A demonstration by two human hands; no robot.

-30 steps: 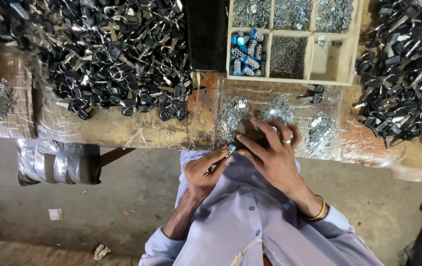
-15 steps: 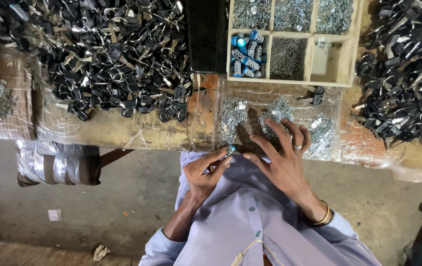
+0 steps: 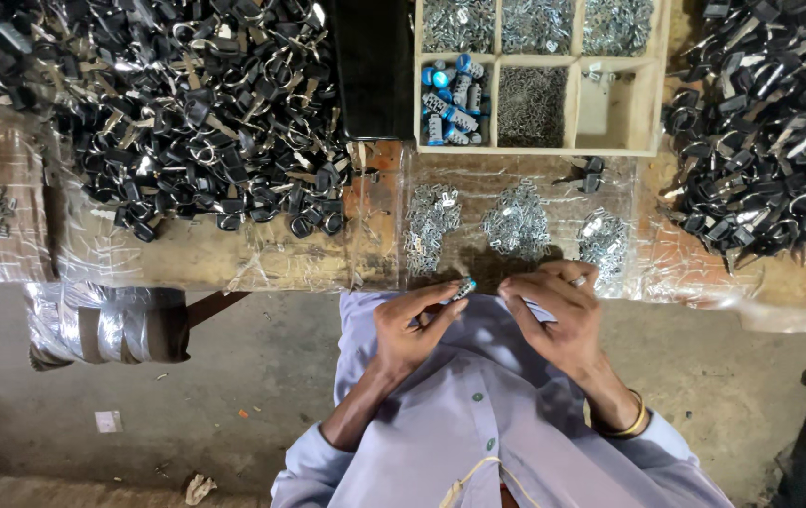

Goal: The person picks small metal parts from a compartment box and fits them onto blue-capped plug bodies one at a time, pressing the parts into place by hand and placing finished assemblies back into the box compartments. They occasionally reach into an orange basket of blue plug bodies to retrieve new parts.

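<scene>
My left hand (image 3: 410, 325) pinches a small cylinder part with a blue tip (image 3: 464, 286) between thumb and fingers, just over the bench's front edge. My right hand (image 3: 553, 315), with a ring and a gold bangle, is close beside it, its fingertips drawn together a few centimetres from the blue-tipped part. Anything between those fingertips is too small to see. Three small heaps of shiny metal clips lie on the plastic-covered bench just beyond both hands: the left heap (image 3: 429, 221), the middle heap (image 3: 516, 224) and the right heap (image 3: 602, 235).
A wooden compartment tray (image 3: 652, 94) holds blue-capped cylinders (image 3: 454, 99), pins and clips. Large piles of black and silver padlock parts lie at the left (image 3: 186, 113) and the right (image 3: 760, 132). A black box (image 3: 375, 66) stands by the tray. A wrapped roll (image 3: 106, 325) sits under the bench.
My right hand has drawn back from the heaps of clips toward my body and curled its fingers near my left hand. My left hand has stayed put with the blue-tipped part.
</scene>
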